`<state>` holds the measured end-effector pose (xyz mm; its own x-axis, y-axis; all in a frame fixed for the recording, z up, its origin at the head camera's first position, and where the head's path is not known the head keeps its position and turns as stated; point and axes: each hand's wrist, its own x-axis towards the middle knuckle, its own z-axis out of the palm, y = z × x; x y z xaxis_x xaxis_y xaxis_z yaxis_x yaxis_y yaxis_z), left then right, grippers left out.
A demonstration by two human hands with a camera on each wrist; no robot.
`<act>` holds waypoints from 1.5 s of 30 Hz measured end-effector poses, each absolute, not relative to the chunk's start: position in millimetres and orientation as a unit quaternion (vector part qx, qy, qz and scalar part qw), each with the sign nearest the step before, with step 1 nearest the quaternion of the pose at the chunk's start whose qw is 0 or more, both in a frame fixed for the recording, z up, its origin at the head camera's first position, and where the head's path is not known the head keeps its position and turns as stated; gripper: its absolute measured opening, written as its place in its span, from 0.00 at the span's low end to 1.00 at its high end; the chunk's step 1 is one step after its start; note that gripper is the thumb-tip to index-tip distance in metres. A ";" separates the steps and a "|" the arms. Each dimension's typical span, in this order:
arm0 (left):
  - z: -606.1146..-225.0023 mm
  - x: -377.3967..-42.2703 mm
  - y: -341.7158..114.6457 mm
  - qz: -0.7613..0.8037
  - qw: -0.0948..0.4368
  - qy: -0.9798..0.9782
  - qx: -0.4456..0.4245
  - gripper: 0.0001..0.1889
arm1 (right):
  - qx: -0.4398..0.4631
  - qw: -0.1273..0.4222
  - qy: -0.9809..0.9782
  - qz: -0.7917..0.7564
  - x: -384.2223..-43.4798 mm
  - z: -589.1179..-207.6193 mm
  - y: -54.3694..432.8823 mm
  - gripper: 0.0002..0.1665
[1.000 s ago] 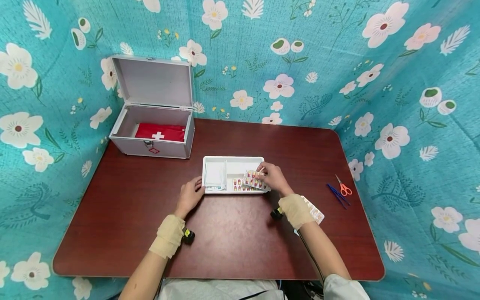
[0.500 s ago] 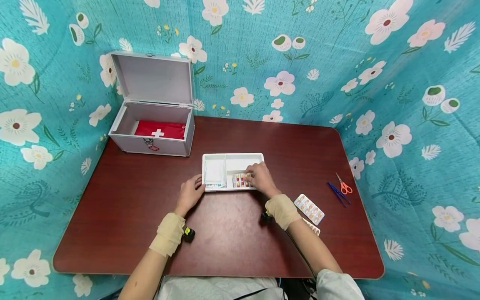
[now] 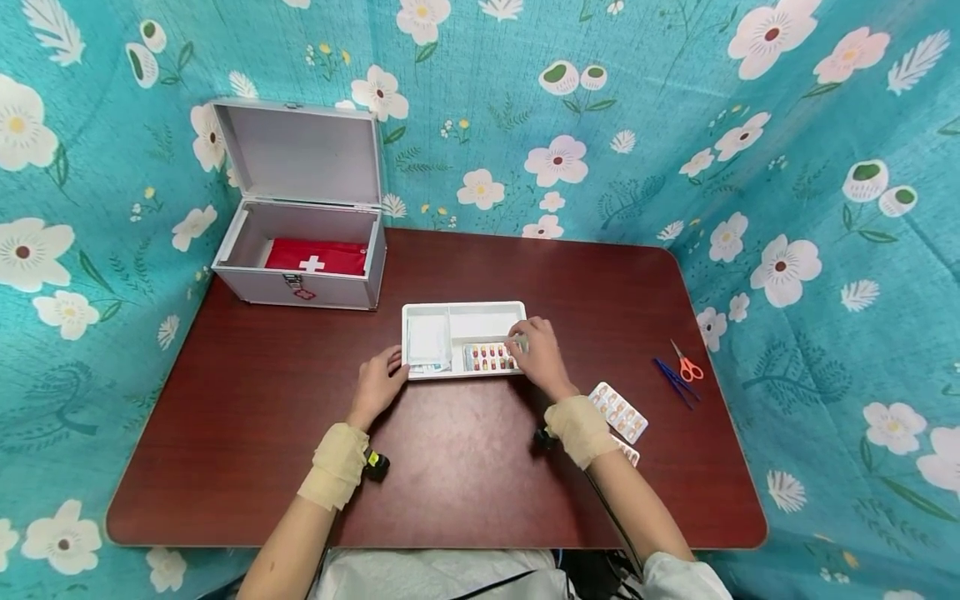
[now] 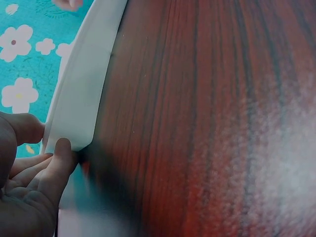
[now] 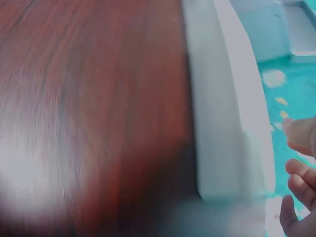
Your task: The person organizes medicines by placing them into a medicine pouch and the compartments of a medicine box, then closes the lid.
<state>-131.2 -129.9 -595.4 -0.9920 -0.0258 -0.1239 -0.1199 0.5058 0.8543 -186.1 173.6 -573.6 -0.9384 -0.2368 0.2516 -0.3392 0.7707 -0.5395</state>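
The white divided tray [image 3: 487, 320] lies in the middle of the table. My left hand [image 3: 377, 387] holds its left front corner; in the left wrist view the thumb and fingers [image 4: 63, 150] bear on the corner and rim. Over the tray's right end is my right hand [image 3: 542, 357], and in the right wrist view its fingers [image 5: 297, 185] are spread apart with nothing between them. A blister pack of red and yellow capsules [image 3: 489, 357] lies in the front right compartment, its right end partly hidden by the right hand. Flat clear-wrapped packets [image 3: 428, 337] fill the left compartment.
Two blister packs lie right of the right wrist, the upper blister pack [image 3: 619, 412] partly covering the other. Blue tweezers [image 3: 677, 382] and orange-handled scissors [image 3: 687, 367] lie near the right edge. At the back left stands an open metal case [image 3: 315, 292] with a red pouch [image 3: 322, 257] inside.
My right hand has laid the capsule blister pack down in the tray's front right compartment, let go and drawn back to the right. My left hand has stayed at the tray's corner.
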 end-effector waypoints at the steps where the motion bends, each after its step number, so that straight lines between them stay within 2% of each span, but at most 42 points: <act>1: -595.3 -131.7 -130.3 0.496 0.048 0.866 -0.043 0.24 | 0.151 0.089 -0.934 0.311 -184.9 -569.8 181.3 0.11; 5: -594.4 -132.4 -131.9 0.498 0.052 0.864 -0.045 0.24 | 0.130 0.067 -0.936 0.319 -174.1 -556.3 223.8 0.18; 9: -593.5 -131.5 -133.0 0.502 0.051 0.862 -0.045 0.25 | 0.098 0.005 -0.947 0.306 -155.2 -549.1 279.3 0.26; 13: -594.1 -129.7 -133.3 0.499 0.056 0.863 -0.044 0.25 | 0.056 -0.067 -0.959 0.269 -132.0 -551.4 331.5 0.30; 17: -595.6 -128.9 -133.9 0.495 0.058 0.866 -0.048 0.26 | 0.019 -0.139 -0.962 0.233 -110.8 -560.9 359.5 0.33; 20: -595.7 -129.4 -134.5 0.490 0.051 0.869 -0.049 0.25 | -0.018 -0.156 -0.961 0.229 -101.5 -570.4 364.2 0.33; 26: -594.6 -128.5 -134.1 0.490 0.053 0.869 -0.049 0.25 | -0.051 -0.138 -0.960 0.237 -96.3 -581.2 357.9 0.25; 30: -594.7 -127.3 -132.7 0.491 0.056 0.868 -0.049 0.25 | -0.062 -0.124 -0.959 0.247 -97.1 -578.0 355.4 0.23; 37: -594.6 -129.1 -130.7 0.493 0.053 0.867 -0.048 0.25 | -0.064 -0.054 -0.960 0.269 -104.7 -570.9 358.8 0.12; 41: -593.6 -129.9 -129.9 0.493 0.054 0.867 -0.046 0.25 | -0.074 -0.028 -0.951 0.298 -113.6 -564.0 355.9 0.16; 45: -593.1 -130.2 -129.3 0.491 0.054 0.868 -0.044 0.25 | -0.071 -0.030 -0.930 0.360 -126.6 -554.8 344.2 0.21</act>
<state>-130.2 -129.3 -593.1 -0.9902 -0.0235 -0.1374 -0.1299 0.5138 0.8480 -126.6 344.2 -554.8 -0.9881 0.1109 -0.1070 0.1540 0.7305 -0.6653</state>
